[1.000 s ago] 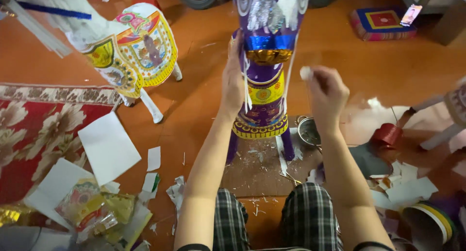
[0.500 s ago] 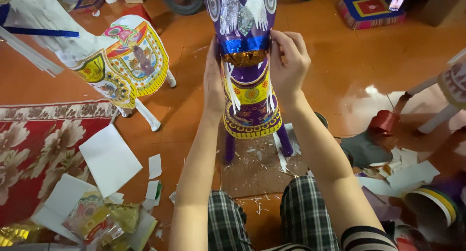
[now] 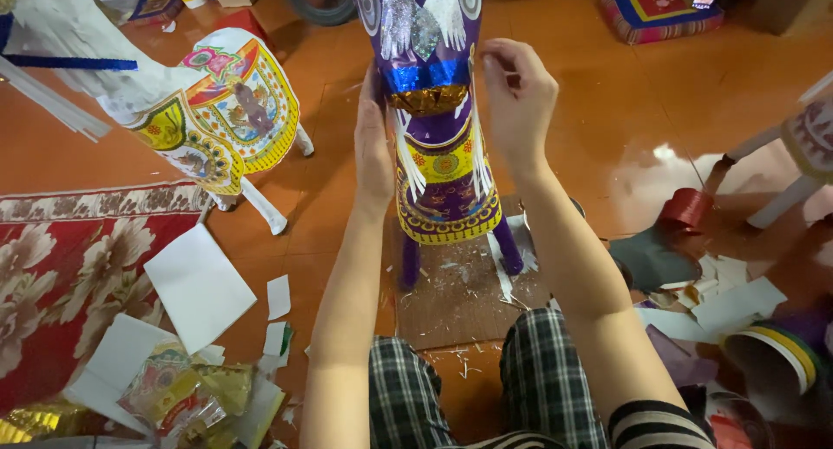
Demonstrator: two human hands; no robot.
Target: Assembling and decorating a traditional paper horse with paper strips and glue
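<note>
Glossy orange tiled floor (image 3: 659,128), red floral rug (image 3: 61,275) at left, white paper sheets (image 3: 200,284), scattered paper scraps (image 3: 278,297), purple paper horse (image 3: 442,154) standing, red tape roll (image 3: 685,210)
</note>
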